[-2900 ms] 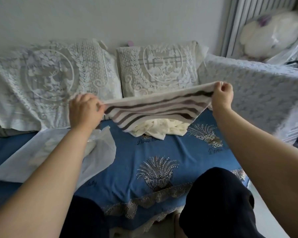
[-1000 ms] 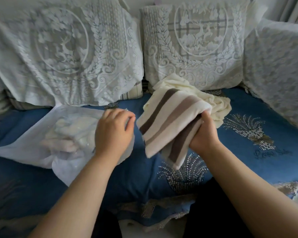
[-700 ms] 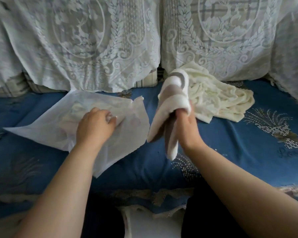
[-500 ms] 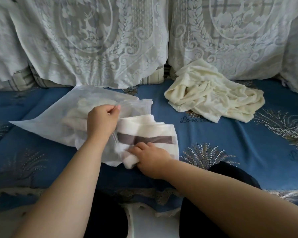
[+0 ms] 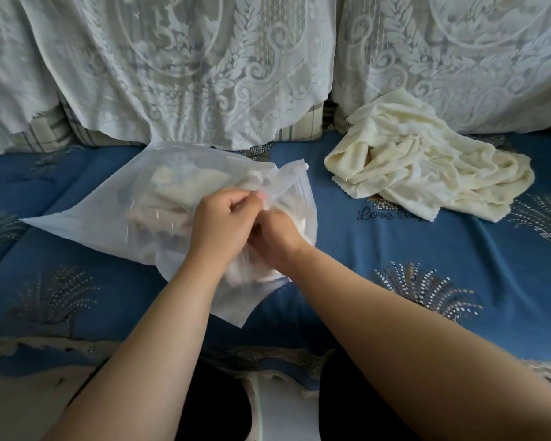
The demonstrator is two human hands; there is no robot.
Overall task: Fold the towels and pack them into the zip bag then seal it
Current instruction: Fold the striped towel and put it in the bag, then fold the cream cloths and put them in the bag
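A frosted zip bag (image 5: 109,214) lies on the blue sofa cover with pale folded towels showing through it. My left hand (image 5: 223,218) pinches the upper lip of the bag's mouth and lifts it. My right hand (image 5: 275,241) is inside the mouth, fingers curled on the striped towel, which is almost wholly hidden in the bag. A crumpled cream towel (image 5: 427,167) lies loose on the sofa to the right, apart from both hands.
Lace-covered cushions (image 5: 178,65) stand along the back of the sofa. The blue patterned seat cover (image 5: 411,249) stretches on both sides of the bag. My dark-clothed knees (image 5: 223,402) are at the sofa's front edge.
My right hand has carried the folded striped towel down and left into the bag's mouth. My left hand went from resting on the bag to lifting its lip.
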